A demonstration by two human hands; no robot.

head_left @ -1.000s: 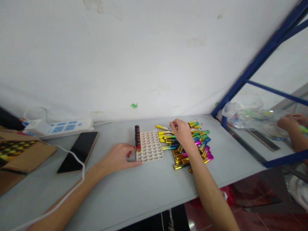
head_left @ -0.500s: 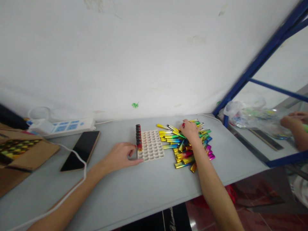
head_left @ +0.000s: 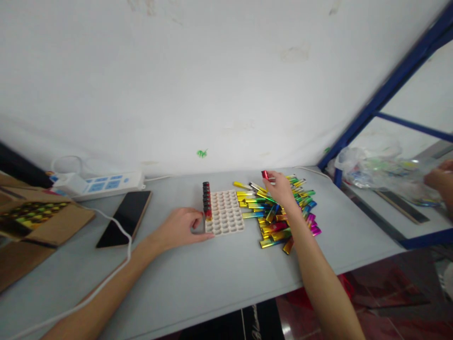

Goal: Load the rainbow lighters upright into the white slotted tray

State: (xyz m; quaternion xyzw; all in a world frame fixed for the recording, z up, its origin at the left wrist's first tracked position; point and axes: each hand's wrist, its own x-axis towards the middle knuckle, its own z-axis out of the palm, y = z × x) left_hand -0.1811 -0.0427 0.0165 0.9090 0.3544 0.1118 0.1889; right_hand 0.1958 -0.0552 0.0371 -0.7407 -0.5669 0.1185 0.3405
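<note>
A cream tray (head_left: 226, 218) of small round sockets lies on the grey table (head_left: 198, 278). A row of dark red sticks (head_left: 206, 200) stands along its left edge. My left hand (head_left: 179, 229) rests at the tray's near left corner, thumb and fingers curled against it. To the right lies a heap of shiny metallic sticks (head_left: 279, 212) in gold, green, blue and magenta. My right hand (head_left: 281, 189) hovers over the heap's far side, pinching one red stick (head_left: 265, 175) lifted above it.
A dark phone (head_left: 125, 217) and a white power strip (head_left: 101, 184) with its cable lie at the left. An open cardboard box (head_left: 31, 222) holds more sticks. A blue metal frame (head_left: 382, 94) stands at the right; beyond it another person's hand (head_left: 440, 182) reaches a plastic bag (head_left: 371, 165).
My right hand went down into the heap, then rose with a red stick pinched in its fingers. My left hand stayed at the tray. The view shifted slightly.
</note>
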